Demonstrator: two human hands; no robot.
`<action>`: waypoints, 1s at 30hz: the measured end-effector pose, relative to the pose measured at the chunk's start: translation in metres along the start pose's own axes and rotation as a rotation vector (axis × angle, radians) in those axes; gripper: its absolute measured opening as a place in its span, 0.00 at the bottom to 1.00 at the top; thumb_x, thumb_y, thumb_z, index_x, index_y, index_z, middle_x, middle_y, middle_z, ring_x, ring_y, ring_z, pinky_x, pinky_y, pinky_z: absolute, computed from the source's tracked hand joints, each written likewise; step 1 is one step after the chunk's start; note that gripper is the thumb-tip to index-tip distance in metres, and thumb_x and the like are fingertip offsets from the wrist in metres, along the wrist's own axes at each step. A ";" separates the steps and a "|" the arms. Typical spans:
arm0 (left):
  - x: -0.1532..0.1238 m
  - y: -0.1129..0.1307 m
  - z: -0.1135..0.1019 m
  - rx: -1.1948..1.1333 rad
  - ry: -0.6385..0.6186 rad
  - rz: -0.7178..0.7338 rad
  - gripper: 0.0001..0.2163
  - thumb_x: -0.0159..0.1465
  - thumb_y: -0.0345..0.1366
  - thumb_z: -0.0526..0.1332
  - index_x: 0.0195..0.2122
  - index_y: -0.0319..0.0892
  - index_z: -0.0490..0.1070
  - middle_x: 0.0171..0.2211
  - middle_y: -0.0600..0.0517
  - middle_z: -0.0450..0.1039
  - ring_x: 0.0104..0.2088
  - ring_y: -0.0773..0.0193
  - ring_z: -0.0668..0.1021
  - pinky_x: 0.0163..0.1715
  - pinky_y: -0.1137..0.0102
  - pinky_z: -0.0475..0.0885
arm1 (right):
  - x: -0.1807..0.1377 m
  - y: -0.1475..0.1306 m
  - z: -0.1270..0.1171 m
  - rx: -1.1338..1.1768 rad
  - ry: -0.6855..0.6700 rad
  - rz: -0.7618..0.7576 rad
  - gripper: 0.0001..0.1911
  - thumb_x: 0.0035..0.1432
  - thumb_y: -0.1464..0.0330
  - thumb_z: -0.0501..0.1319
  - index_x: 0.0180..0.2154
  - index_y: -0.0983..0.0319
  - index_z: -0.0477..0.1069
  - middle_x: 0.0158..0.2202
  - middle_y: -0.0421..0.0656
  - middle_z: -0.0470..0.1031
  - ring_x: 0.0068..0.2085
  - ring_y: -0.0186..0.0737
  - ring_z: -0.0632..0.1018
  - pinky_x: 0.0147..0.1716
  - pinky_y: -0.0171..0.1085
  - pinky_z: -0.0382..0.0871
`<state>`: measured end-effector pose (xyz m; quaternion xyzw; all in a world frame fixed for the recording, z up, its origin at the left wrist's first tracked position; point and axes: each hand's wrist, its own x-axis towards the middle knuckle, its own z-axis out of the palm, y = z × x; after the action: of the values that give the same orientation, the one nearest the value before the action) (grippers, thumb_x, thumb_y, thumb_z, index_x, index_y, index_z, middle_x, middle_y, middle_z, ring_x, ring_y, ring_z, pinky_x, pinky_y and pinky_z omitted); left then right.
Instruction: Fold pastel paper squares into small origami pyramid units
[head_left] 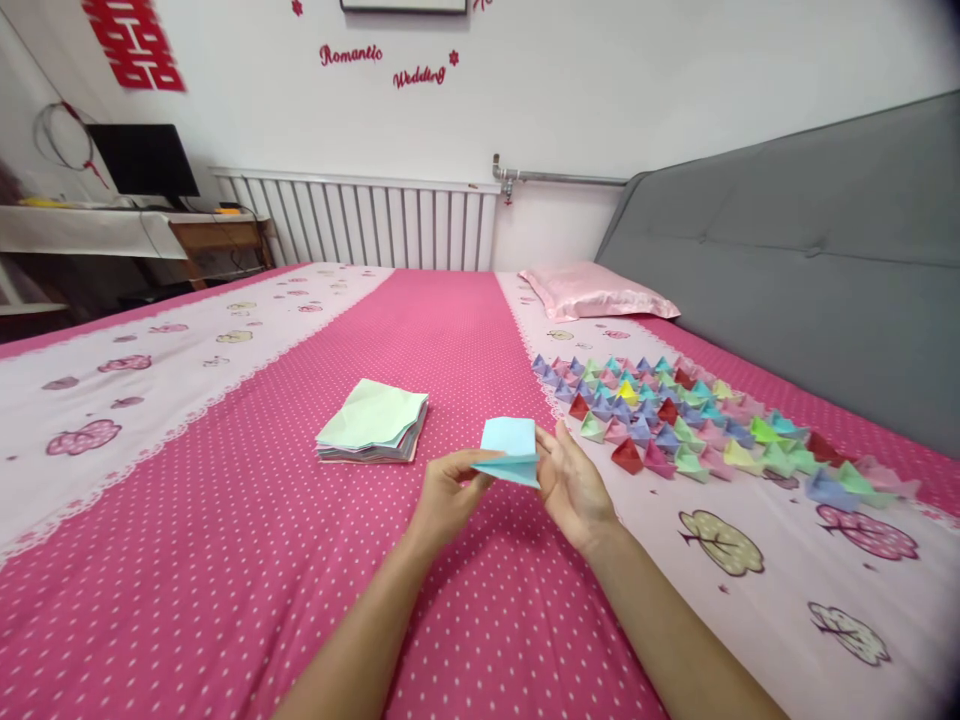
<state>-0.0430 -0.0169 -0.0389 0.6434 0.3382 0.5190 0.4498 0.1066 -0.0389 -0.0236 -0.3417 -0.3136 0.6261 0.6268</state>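
A light blue sheet of paper [510,448], partly folded, is held above the pink dotted bedspread [247,560] between both hands. My left hand [448,496] pinches its lower left corner. My right hand [571,482] grips its right edge, fingers curled against the paper. A stack of coloured paper squares [373,421] with a pale green sheet on top lies just left of the hands. Several small folded paper shapes [675,420] in many colours are laid out in rows to the right.
A pink satin pillow [596,291] lies at the far end by the grey padded headboard [810,260]. A white radiator [367,222] runs along the far wall. A desk with a dark monitor [144,160] stands at the left.
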 end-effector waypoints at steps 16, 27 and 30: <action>-0.002 0.003 -0.001 0.101 0.049 0.172 0.10 0.55 0.31 0.63 0.38 0.50 0.78 0.50 0.45 0.67 0.43 0.59 0.74 0.38 0.67 0.73 | 0.001 -0.003 -0.011 -0.260 0.063 -0.051 0.17 0.43 0.68 0.65 0.39 0.60 0.75 0.31 0.41 0.79 0.28 0.37 0.76 0.30 0.36 0.69; -0.002 -0.002 0.000 -0.130 -0.095 -0.036 0.11 0.54 0.34 0.65 0.39 0.44 0.78 0.42 0.44 0.75 0.40 0.58 0.78 0.37 0.68 0.73 | -0.003 -0.014 -0.013 -0.398 -0.165 -0.055 0.28 0.41 0.77 0.52 0.45 0.59 0.74 0.37 0.41 0.79 0.36 0.38 0.77 0.35 0.35 0.68; -0.001 0.001 0.000 -0.211 -0.078 -0.074 0.12 0.51 0.34 0.67 0.38 0.44 0.78 0.44 0.44 0.75 0.42 0.56 0.78 0.40 0.67 0.73 | -0.004 -0.017 -0.012 -0.416 -0.213 -0.090 0.27 0.43 0.77 0.54 0.47 0.57 0.73 0.40 0.41 0.78 0.41 0.40 0.77 0.40 0.37 0.68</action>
<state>-0.0437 -0.0184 -0.0380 0.5992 0.2873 0.5096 0.5465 0.1260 -0.0430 -0.0168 -0.3810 -0.5153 0.5521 0.5334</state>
